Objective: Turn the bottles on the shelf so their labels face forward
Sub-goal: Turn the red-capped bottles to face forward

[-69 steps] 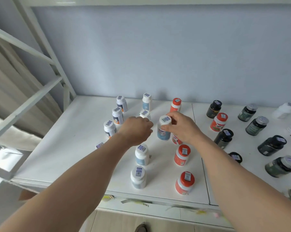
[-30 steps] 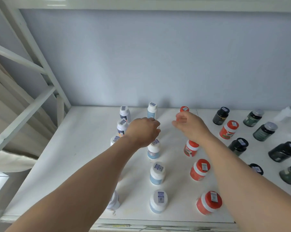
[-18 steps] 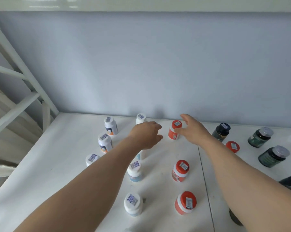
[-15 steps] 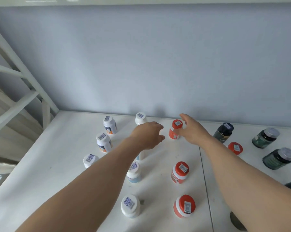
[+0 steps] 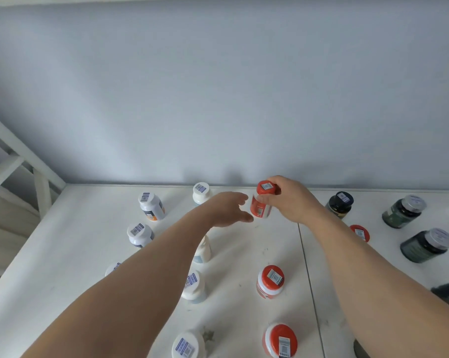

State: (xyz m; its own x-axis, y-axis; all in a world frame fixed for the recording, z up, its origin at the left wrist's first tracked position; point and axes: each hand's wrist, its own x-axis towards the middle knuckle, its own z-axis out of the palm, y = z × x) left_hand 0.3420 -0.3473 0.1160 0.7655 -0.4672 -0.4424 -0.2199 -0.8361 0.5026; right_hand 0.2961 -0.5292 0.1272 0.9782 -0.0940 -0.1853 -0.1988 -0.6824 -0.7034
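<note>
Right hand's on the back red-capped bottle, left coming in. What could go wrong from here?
1. The right hand holds the red-capped bottle near its cap, tilted; it may slip or tip.
2. The left forearm passes over white-capped bottles; lowering it could knock them over.
3. The left hand is open beside the bottle; a bump could shift it.

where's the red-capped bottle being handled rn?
Head view, back row near the wall: red-capped bottle in the right hand, between the white-capped bottle and black-capped bottle.

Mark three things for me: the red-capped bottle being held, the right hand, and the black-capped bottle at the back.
red-capped bottle [image 5: 260, 209], head view, on its label side.
right hand [image 5: 292, 200], head view, back of the hand.
black-capped bottle [image 5: 343, 198], head view, on its cap.
</note>
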